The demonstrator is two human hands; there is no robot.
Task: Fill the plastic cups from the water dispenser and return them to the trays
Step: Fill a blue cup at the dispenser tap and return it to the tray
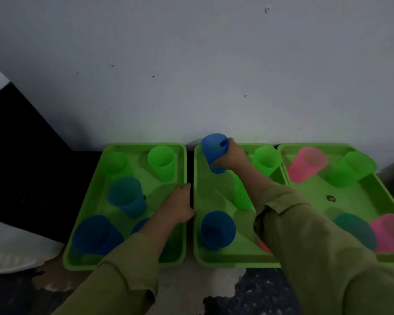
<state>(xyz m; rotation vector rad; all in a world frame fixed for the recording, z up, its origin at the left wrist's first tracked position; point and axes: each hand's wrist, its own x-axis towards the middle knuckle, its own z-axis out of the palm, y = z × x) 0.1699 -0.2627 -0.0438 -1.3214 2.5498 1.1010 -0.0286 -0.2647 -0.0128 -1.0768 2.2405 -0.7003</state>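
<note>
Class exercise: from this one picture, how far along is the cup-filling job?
Done: cannot tell; the dim view shows no water levels. In hand: the right hand grips a blue cup over the middle tray, while the left hand rests on the left tray. Left: the other cups may need filling.

Three trays sit side by side against the wall (214,64). The left tray (82,258) carries cups in rows: two at the back, one in the middle, two at the front. The middle tray (198,246) lies just beside it, with a cup (267,160) at its back right and another (217,230) at its front left. The right hand (230,155) holds a cup (213,151) over the middle tray's back left corner. The left hand (180,205) rests on the left tray's right rim. The right tray (350,196) holds cups at back and front. A dispenser (0,223) stands at far left.
</note>
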